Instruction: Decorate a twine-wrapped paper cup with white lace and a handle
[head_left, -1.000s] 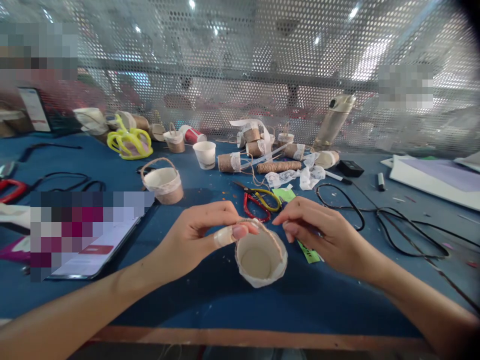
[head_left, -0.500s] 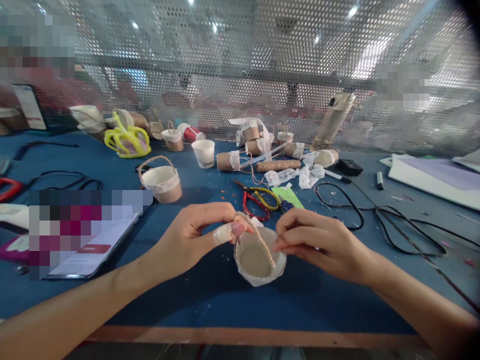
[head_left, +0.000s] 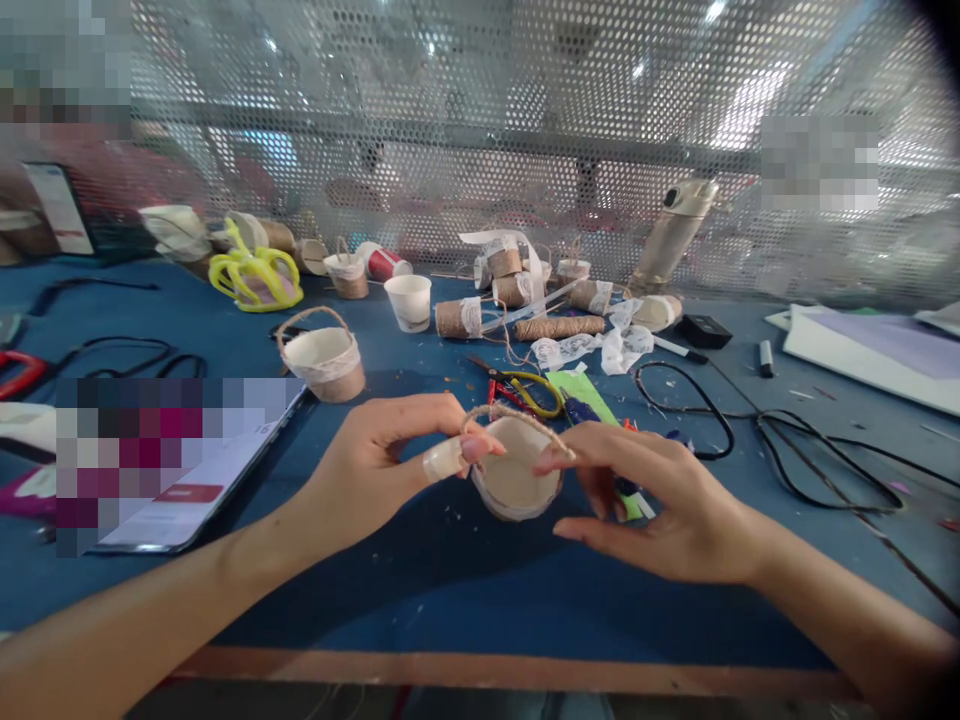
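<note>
- Centre-left: left hand, thumb and forefinger pinching the left rim of the paper cup.
- Centre: twine handle arches over the cup, between both hands.
- Centre-right: right hand; I read forefinger and thumb pinching the right rim, other fingers loosely spread.

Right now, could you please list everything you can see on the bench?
held basket: one, white cup with twine handle, between both hands
finished basket: one, white and tan, left of centre
paper cup: one, white, further back
scissors: two pairs it seems, yellow and red, beyond held basket
twine spool: one, brown, back centre
cable: one, black, right
bottle: one, beige, back right
table: one, blue
left hand: fingers pinch held basket's rim
right hand: fingertip on handle end
</note>
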